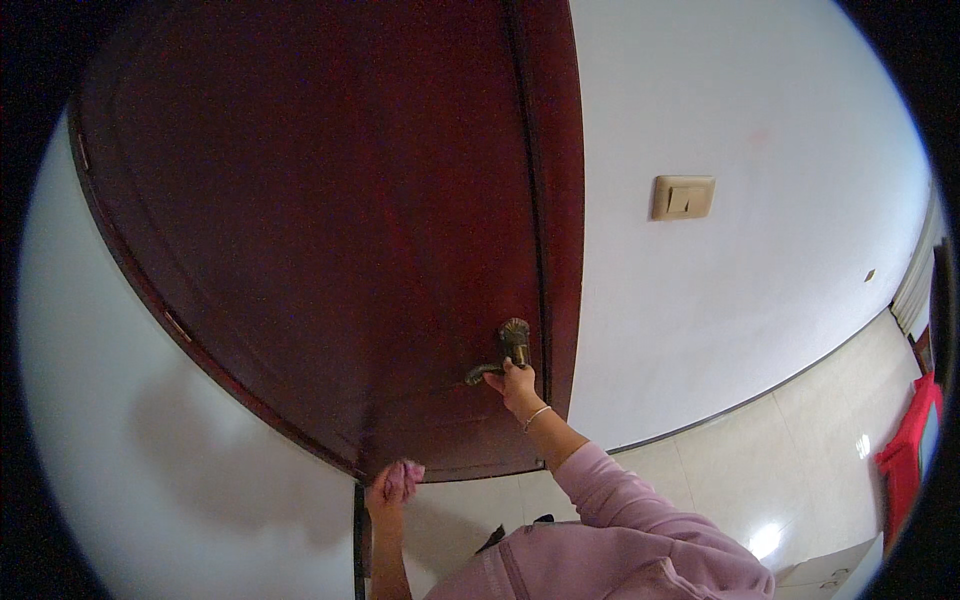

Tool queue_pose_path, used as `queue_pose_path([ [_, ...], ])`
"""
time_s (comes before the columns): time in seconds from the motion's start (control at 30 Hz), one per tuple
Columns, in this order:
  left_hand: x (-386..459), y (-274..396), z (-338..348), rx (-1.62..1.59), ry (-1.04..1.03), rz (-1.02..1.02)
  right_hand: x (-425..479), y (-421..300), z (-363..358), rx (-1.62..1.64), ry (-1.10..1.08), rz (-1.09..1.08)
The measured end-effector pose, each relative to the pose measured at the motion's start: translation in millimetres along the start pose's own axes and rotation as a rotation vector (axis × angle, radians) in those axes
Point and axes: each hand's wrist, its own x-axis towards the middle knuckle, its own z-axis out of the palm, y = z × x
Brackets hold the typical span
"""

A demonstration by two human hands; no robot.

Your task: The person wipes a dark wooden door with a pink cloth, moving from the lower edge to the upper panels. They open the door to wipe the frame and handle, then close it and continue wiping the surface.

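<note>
A dark red wooden door (360,225) stands in front of me in its frame (559,225). Its ornate brass lever handle (515,336) sits low near the right edge. My right hand (517,386) is closed around the handle close to where the lever joins the plate, and the lever's curled end sticks out to the left. Lower down on the left, my left hand (385,491) grips a crumpled pink cloth (405,478). That hand is held near the door's lower left corner; whether the cloth touches the door, I cannot tell.
Right of the frame, a beige light switch (684,198) is set in the white wall (735,315). Pale floor tiles (720,450) run below. At the far right are a red cloth-like item (904,450) and a white cabinet (832,570) with handles. Another white wall (187,450) borders the door's left.
</note>
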Motion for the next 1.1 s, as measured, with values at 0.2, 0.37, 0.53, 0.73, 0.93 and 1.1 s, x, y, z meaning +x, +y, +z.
queue_pose_path([
  [0.2, 70, 110, 84, 0.414, -0.094, 0.418, 1, 3, -16, -0.065, -0.109, -0.005],
  [0.37, 146, 194, 179, 0.612, -0.209, 0.960, -13, -3, -58, -0.321, -0.169, -0.090],
  [0.53, 198, 281, 307, 0.675, -0.043, 1.885, -41, -6, -108, -0.333, -0.056, -0.057],
  [0.73, 253, 245, 373, 0.737, -0.127, 1.986, -58, -21, -152, -0.296, 0.046, -0.172],
  [0.93, 222, 117, 323, 0.936, -0.724, 1.749, -47, -15, -181, -0.267, 0.159, -0.158],
  [1.1, 232, 129, 317, 1.016, -0.786, 1.953, -46, -15, -169, -0.291, 0.112, -0.105],
])
